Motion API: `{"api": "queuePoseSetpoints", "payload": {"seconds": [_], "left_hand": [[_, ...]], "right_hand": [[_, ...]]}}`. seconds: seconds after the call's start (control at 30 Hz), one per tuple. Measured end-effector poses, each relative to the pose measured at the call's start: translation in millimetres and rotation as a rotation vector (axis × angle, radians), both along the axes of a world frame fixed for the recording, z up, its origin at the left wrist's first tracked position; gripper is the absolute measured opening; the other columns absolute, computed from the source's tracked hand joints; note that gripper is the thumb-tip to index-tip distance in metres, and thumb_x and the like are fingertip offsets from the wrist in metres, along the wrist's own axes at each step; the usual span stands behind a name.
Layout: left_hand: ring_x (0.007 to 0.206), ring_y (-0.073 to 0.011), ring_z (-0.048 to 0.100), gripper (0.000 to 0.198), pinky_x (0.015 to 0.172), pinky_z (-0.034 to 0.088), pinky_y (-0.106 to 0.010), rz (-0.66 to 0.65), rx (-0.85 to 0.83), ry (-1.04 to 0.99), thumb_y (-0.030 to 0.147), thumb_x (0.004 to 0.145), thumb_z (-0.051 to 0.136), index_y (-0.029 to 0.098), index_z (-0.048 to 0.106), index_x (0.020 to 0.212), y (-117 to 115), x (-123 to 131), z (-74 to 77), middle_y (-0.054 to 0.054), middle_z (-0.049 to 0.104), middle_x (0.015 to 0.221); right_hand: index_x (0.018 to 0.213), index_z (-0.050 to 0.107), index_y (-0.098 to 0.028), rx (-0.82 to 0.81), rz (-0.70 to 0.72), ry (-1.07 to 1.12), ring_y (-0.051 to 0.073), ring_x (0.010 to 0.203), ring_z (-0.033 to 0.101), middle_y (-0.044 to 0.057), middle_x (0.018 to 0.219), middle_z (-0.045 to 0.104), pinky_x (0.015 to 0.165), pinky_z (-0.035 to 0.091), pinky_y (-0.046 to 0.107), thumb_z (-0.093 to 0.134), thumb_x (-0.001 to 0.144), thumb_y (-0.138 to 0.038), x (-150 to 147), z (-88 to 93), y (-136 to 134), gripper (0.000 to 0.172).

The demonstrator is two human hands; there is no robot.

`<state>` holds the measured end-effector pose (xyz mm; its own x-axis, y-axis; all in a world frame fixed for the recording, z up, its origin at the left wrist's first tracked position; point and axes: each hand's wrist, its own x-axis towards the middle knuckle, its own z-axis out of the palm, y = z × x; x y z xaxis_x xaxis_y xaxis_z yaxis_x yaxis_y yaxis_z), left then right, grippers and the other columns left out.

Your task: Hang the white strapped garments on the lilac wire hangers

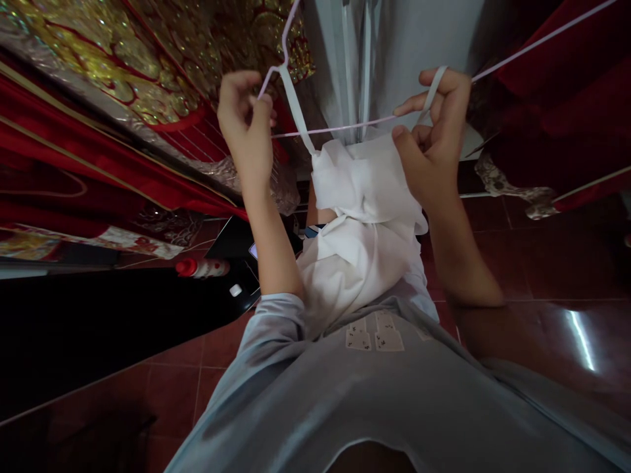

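Note:
A thin pale-pink clothes hanger [340, 129] is stretched between my hands, its upper parts running out of the top of the view. My left hand [248, 121] has its fingers closed on the hanger's left end. From a bend just above it, one narrow strap [294, 98] runs down to a white garment [365, 190]. My right hand [436, 135] pinches the hanger's right side, and a second white strap [434, 89] loops over a finger. The garment hangs bunched in front of my body, its lower part by my lap.
Red and gold sequined garments [162, 66] hang at the left, with dark red cloth [566, 85] at the right. A black table [123, 315] holds a red-capped bottle [202, 267] and a small white case [235, 290]. Red floor tiles [522, 263] lie below.

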<state>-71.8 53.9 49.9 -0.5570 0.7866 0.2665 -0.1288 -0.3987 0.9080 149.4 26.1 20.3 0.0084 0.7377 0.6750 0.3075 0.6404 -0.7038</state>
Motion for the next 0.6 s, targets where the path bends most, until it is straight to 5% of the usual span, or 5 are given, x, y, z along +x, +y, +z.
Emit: {"api": "queuePoseSetpoints", "payload": {"seconds": [0.23,0.3,0.4,0.5,0.6], "left_hand": [[0.082,-0.0197,0.061,0.021,0.079,0.049,-0.034,-0.157,0.017,-0.164,0.031,0.111,0.043,0.024,0.050,0.092,-6.6,20.8,-52.0,-0.001,0.066,0.083],[0.088,-0.0202,0.063,0.022,0.081,0.049,-0.033,-0.154,0.032,-0.169,0.029,0.112,0.038,0.026,0.049,0.093,-7.9,25.4,-52.8,-0.001,0.069,0.089],[0.093,-0.0216,0.065,0.020,0.083,0.050,-0.034,-0.135,0.031,-0.131,0.028,0.111,0.038,0.027,0.049,0.094,-11.3,26.8,-47.0,-0.001,0.071,0.092],[0.093,-0.0222,0.066,0.020,0.084,0.049,-0.034,-0.120,0.059,-0.122,0.023,0.111,0.040,0.027,0.050,0.094,-13.4,21.5,-41.0,-0.001,0.070,0.088],[0.084,-0.0215,0.066,0.028,0.080,0.050,-0.035,-0.106,0.122,-0.111,0.014,0.111,0.033,0.026,0.049,0.091,-12.7,15.6,-36.8,-0.002,0.068,0.081]], "right_hand": [[0.116,0.040,-0.031,0.070,-0.011,0.111,0.013,0.099,0.060,0.003,0.121,0.047,0.046,0.025,0.023,0.048,0.078,-0.013,-1.6,-2.5,8.0,0.043],[0.116,0.042,-0.029,0.105,0.009,0.138,0.013,0.098,0.060,0.004,0.119,0.047,0.050,0.037,0.021,0.052,0.079,-0.018,-0.1,-3.7,13.5,0.040],[0.117,0.048,-0.028,0.144,0.071,0.171,0.012,0.092,0.064,0.003,0.121,0.051,0.078,0.056,0.031,0.047,0.088,-0.024,2.8,-0.5,20.8,0.029],[0.113,0.057,-0.029,0.227,0.016,0.191,0.011,0.077,0.066,0.000,0.119,0.058,0.078,0.060,0.035,0.032,0.095,-0.018,10.2,12.2,22.8,0.032],[0.105,0.067,-0.030,0.292,-0.084,0.161,0.011,0.085,0.068,-0.006,0.107,0.065,0.082,0.059,0.030,0.038,0.089,-0.001,28.2,32.0,16.7,0.044]]}}
